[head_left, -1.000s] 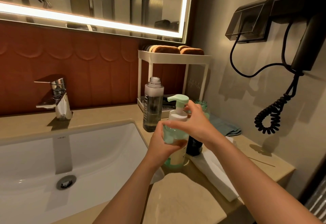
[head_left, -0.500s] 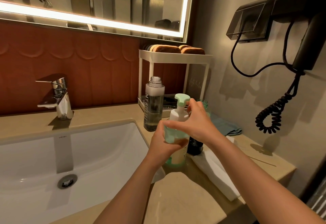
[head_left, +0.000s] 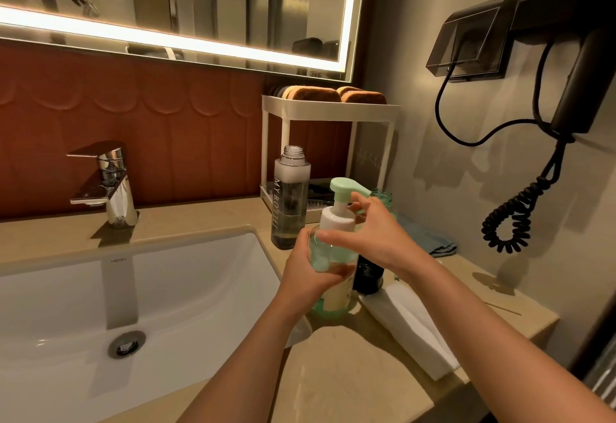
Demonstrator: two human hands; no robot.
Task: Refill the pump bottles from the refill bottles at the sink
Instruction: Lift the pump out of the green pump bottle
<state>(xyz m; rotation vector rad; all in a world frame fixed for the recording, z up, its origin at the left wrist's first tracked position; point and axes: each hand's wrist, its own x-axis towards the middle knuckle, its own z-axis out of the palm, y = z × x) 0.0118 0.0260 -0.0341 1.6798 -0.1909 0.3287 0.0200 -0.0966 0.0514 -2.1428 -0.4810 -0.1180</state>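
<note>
Bench (head_left: 350, 382) with sink (head_left: 173, 289) at its 9 o'clock. Refill bottle (head_left: 289, 202) stands upright and uncapped, near the pump bottle (head_left: 333, 256) at its 11 o'clock. Pump bottle is upright by the sink's 3 o'clock rim, base looks down on the bench, dark bottle (head_left: 368, 276) just beside at 3. Left hand (head_left: 308, 277) grip clamped round its body. Right hand (head_left: 378, 236) grip pinched on the pump collar (head_left: 336, 219). Reads as the pump-head twist; on or off, can't tell. Next: hold the body still, turn the collar square to the thread.

Head camera looks down, close over the sink (head_left: 186, 289) counter's right end.
</note>
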